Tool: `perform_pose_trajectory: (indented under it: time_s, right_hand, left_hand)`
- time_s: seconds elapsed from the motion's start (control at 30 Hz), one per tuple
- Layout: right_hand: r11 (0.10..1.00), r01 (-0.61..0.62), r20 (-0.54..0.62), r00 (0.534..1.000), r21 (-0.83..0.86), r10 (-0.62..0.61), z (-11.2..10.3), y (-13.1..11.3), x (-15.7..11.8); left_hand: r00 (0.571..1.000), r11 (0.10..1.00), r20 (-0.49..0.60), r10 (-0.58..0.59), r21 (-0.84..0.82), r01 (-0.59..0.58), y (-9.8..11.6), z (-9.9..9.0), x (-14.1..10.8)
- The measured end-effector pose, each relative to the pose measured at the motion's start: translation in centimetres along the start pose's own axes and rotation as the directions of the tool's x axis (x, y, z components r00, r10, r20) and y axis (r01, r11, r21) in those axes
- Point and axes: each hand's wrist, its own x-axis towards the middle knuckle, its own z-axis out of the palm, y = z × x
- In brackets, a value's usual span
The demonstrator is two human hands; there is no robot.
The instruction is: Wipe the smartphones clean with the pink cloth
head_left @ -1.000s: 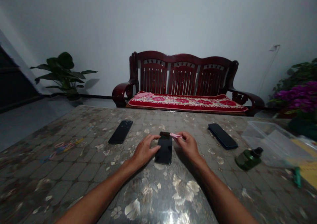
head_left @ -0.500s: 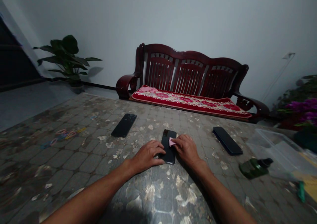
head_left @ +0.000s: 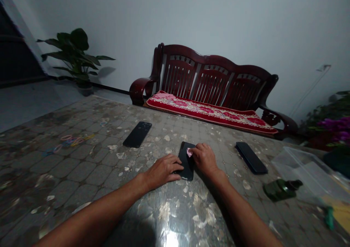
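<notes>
A dark smartphone (head_left: pixel 187 167) lies flat on the table in front of me, its glossy face up. My left hand (head_left: pixel 166 168) holds it at its left edge, fingertips on the surface and the thumb by the lower left side. Pinched in my right hand (head_left: pixel 204 159) is a small pink piece of cloth or paper (head_left: pixel 189 152), which touches the upper part of the phone. Some of the pink piece is hidden behind the fingers. Further left lies a second black phone (head_left: pixel 137 134); a third dark phone (head_left: pixel 251 158) is off to the right.
A green bottle (head_left: pixel 279 189) with a black top lies at right beside a clear plastic box (head_left: pixel 292 159). Colourful rubber bands (head_left: pixel 72 140) are scattered at left on the patterned table (head_left: pixel 82 174). Behind the table stands a wooden bench (head_left: pixel 209 77) with a red cushion.
My right hand has shifted slightly up along the phone, and the pink piece has moved up with it. My left hand stays by the phone's left edge. The camera view has tilted a little.
</notes>
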Motion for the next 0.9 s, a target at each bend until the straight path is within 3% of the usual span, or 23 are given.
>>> perform_pose_trajectory:
  time_s: [0.17, 0.3, 0.63, 0.9]
  right_hand:
    - [0.999, 0.029, 0.069, 0.997, 0.04, -0.032, -0.2, -0.3, -0.3]
    - [0.999, -0.014, 0.065, 0.998, 0.039, 0.011, -0.8, -0.3, 0.0]
    - [0.996, -0.024, 0.108, 0.994, -0.081, 0.032, -0.4, -0.9, 0.0]
    - [0.986, -0.031, 0.113, 0.992, -0.166, 0.05, 0.2, 0.7, 3.1]
  left_hand:
    - [1.0, 1.0, 0.002, 0.004, 0.02, -0.004, 0.1, 0.0, 0.0]
    - [1.0, 0.999, 0.005, 0.013, 0.045, -0.013, 0.2, -0.1, 0.0]
    - [0.995, 0.982, -0.007, 0.096, 0.166, -0.093, 0.3, 0.4, -0.1]
    - [0.998, 0.972, -0.064, -0.008, 0.233, 0.022, 0.2, 1.4, 1.0]
